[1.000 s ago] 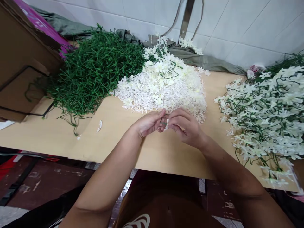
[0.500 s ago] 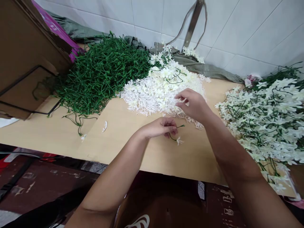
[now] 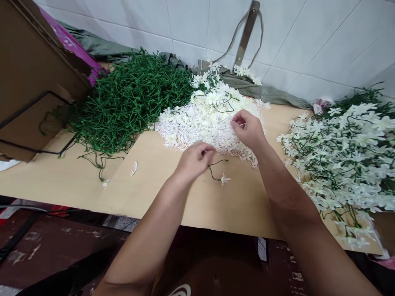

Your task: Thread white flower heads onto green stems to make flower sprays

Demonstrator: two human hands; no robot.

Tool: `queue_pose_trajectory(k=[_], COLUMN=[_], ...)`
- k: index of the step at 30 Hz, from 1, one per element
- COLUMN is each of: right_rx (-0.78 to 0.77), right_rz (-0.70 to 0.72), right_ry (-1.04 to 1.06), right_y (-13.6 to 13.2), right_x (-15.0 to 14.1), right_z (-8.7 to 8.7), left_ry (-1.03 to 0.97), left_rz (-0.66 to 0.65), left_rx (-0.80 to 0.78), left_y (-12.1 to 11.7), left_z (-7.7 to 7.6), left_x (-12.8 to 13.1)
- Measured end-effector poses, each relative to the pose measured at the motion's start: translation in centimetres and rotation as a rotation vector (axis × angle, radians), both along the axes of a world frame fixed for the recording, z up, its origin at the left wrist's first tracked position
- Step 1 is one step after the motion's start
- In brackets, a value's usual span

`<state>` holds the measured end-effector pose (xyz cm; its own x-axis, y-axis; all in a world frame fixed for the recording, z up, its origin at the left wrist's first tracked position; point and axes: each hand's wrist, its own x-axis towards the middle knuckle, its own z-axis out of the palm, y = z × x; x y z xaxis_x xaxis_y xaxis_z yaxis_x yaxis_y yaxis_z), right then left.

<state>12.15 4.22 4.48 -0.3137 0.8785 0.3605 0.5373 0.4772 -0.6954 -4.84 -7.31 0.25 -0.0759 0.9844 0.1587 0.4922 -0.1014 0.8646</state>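
Observation:
My left hand point(image 3: 197, 158) is closed in a pinch on a thin green artificial flower stem point(image 3: 212, 176). That stem curves out to the right of the fingers in two ends. One end carries a white flower point(image 3: 224, 179), while the other shows a bare green tip. Over the right side of a heap of white artificial blossoms point(image 3: 212, 98), my right hand point(image 3: 247, 128) pinches thumb and forefinger together. A thin white piece shows between those fingers; its full shape is hidden.
Left of the white heap lies a tangled pile of green stems point(image 3: 132, 98). Assembled white flowers with green stems point(image 3: 345, 156) cover the right side. A cardboard box point(image 3: 27, 82) stands at the far left. Brown cardboard point(image 3: 173, 197) covers the table; a tiled wall is behind.
My right hand's fingers have closed into a pinch at the white heap. My left hand has shifted left and up slightly, and more of its stem shows.

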Motion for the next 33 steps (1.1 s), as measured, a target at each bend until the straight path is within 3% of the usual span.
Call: queue_pose_trajectory(k=[3, 9, 14, 19, 24, 28, 33], right_rx=[-0.049, -0.060, -0.014, -0.107, -0.068, 0.033, -0.102], right_rz=[-0.018, -0.046, -0.078, -0.085, -0.104, -0.164, -0.015], right_ry=[0.070, 0.143, 0.113, 0.187, 0.160, 0.169, 0.313], right_y=[-0.1, 0.0, -0.8, -0.9, -0.7, -1.0, -1.5], right_x=[0.5, 1.4, 2.7, 3.5, 3.3, 3.1, 2.7], right_z=[-0.6, -1.3, -0.9, -1.9, -2.3, -2.0, -1.7], left_ry=[0.127, 0.374, 0.296, 0.253, 0.320, 0.403, 0.273], left_rz=[0.258, 0.372, 0.324, 0.225, 0.082, 0.071, 0.123], left_rx=[0.072, 0.097, 0.168, 0.201, 0.177, 0.179, 0.200], left_y=[0.7, 3.6, 4.8, 4.4, 4.2, 4.3, 4.4], left_z=[-0.1, 0.3, -0.3, -0.5, -0.5, -0.6, -0.6], left_x=[-0.3, -0.3, -0.9, -1.8, -2.5, -2.5, -2.3])
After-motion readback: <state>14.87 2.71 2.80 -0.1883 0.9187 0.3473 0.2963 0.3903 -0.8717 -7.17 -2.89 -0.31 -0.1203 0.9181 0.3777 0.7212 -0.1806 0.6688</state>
